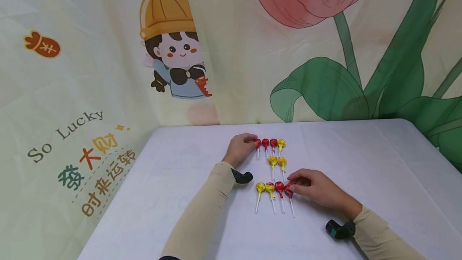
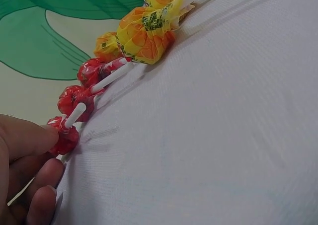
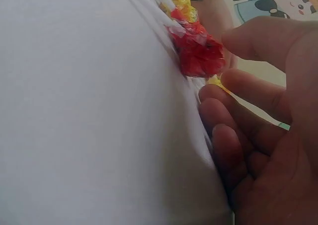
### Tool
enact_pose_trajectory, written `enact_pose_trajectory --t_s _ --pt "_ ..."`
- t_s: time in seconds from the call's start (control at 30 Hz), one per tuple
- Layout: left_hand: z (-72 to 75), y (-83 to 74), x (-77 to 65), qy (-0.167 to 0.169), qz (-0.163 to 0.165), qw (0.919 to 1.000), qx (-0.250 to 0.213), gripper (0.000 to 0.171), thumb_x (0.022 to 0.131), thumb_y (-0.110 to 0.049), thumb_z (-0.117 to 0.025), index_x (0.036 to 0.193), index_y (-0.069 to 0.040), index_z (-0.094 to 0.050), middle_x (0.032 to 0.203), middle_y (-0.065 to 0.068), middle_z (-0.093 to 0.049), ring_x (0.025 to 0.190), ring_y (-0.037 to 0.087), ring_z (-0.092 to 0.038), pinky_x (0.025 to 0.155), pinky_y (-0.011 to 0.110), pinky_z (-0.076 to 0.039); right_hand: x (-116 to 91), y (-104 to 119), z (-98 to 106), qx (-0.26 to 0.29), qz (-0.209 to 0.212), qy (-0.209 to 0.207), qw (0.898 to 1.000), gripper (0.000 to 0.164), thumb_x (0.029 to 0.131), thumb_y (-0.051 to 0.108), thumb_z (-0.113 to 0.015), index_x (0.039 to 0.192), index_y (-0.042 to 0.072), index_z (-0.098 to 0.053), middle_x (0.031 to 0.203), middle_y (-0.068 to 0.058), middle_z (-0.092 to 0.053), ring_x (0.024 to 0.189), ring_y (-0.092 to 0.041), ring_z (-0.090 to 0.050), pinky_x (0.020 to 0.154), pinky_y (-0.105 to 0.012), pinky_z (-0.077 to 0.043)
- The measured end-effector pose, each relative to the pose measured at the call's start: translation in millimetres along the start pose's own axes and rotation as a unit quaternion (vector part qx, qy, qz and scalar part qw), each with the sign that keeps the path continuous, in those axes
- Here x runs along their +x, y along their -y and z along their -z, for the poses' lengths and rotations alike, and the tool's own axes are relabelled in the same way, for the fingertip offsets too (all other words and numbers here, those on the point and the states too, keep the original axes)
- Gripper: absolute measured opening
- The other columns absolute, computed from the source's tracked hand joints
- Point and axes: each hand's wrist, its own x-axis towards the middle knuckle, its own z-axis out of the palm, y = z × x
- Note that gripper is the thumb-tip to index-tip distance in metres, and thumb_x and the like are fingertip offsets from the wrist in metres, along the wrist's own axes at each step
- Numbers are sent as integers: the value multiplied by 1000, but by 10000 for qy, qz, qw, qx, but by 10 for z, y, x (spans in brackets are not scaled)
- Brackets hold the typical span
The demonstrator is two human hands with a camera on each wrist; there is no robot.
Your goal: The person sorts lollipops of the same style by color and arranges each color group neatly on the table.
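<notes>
My left hand [image 1: 241, 148] pinches the leftmost red-wrapped lollipop [image 2: 67, 139] of the back row, thumb against its head. Beside it in that row lie two more red lollipops [image 1: 265, 143] and a yellow one [image 1: 281, 143]. Two yellow lollipops [image 1: 272, 161] form a short middle row. In the front row are a yellow lollipop [image 1: 260, 187], a yellow-and-red one [image 1: 270, 188] and a red one [image 1: 279, 187]. At that row's right end, my right hand [image 1: 319, 187] has its thumb and forefinger tips right at a dark red lollipop [image 3: 201, 53], a gap showing between them.
A white cloth [image 1: 379, 163] covers the table, and all the sticks point toward me. Behind stands a printed curtain [image 1: 238, 71] with a cartoon child and a large tulip. Black wrist cameras [image 1: 340, 230] sit on both sleeves.
</notes>
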Motion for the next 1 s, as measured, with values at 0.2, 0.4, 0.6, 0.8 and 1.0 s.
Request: enact_pose_trajectory --t_s 0.2,0.4,0.6,0.8,1.0 --pt "35 28 -12 83 -50 9999 -29 28 95 -22 -69 123 -18 -72 116 -4 -69 114 18 -59 101 40 -45 59 28 84 457 -179 -2 9988 31 95 32 -70 120 13 -69 107 0 -66 95 -23 -58 78 -34 -54" --pt "59 50 -39 159 10 9998 -132 30 95 -23 -69 125 -19 -70 118 -5 -68 117 17 -58 102 39 -45 157 32 150 533 -150 -113 9984 32 96 28 -69 122 9 -68 100 -5 -67 86 -26 -60 72 -36 -55" --pt "87 55 -56 57 45 9989 -473 30 96 -23 -68 125 -15 -70 117 -3 -68 110 17 -61 95 37 -49 336 12 221 578 -173 -277 9978 30 97 26 -66 122 9 -67 99 -7 -67 85 -28 -61 72 -38 -55" --pt "125 50 -166 37 185 9940 -1074 26 96 -25 -67 119 -14 -72 106 -2 -68 91 18 -64 78 33 -53 498 45 262 586 -231 -405 9972 32 98 27 -64 123 7 -66 99 -8 -67 85 -29 -60 73 -38 -55" --pt "201 61 -353 70 348 9930 -1128 24 97 -27 -66 117 -15 -72 100 -1 -69 87 18 -63 75 32 -52 631 77 316 526 -350 -538 9966 31 99 26 -63 123 6 -66 100 -10 -66 84 -29 -60 72 -37 -55"
